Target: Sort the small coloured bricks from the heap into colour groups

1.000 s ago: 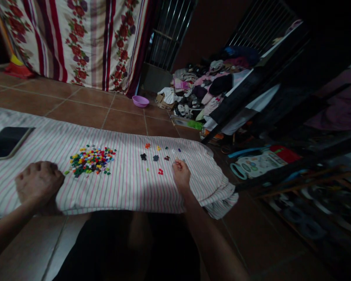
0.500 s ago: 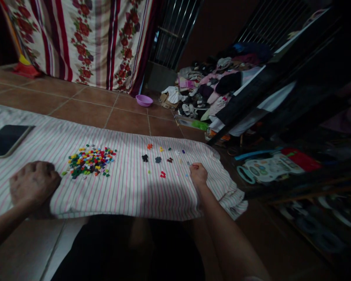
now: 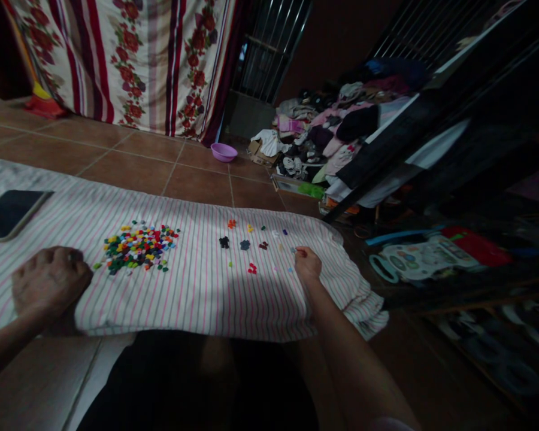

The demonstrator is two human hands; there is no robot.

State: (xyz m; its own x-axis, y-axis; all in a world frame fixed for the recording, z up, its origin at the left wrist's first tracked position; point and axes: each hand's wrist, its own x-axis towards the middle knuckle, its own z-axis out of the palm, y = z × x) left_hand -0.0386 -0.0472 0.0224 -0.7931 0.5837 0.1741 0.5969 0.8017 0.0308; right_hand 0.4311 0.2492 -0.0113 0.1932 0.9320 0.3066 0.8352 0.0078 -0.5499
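My right hand (image 3: 308, 262) is closed in a pinch low over the cloth, at the right end of the sorted pieces. Right by its fingertips lies a tiny grey piece (image 3: 293, 249); whatever the fingers hold is too small to make out. Small groups by colour lie left of this hand: orange (image 3: 232, 224), black (image 3: 224, 242), dark grey (image 3: 245, 245), brown (image 3: 263, 245) and red (image 3: 252, 269). My left hand (image 3: 51, 278) rests palm down with fingers curled under, so its grip is hidden. Beside it spreads a mixed heap of small coloured pieces (image 3: 139, 246).
A striped cloth (image 3: 184, 299) covers the low surface. At its left end lies a dark-screened tablet or phone (image 3: 13, 212). On the tiled floor beyond are a purple basin (image 3: 223, 152) and a heap of clothes (image 3: 323, 129). A toy panel (image 3: 426, 257) is at the right.
The view has shifted slightly. My right hand stays by the grey piece, its pinch little changed. My left hand rests in the same place.
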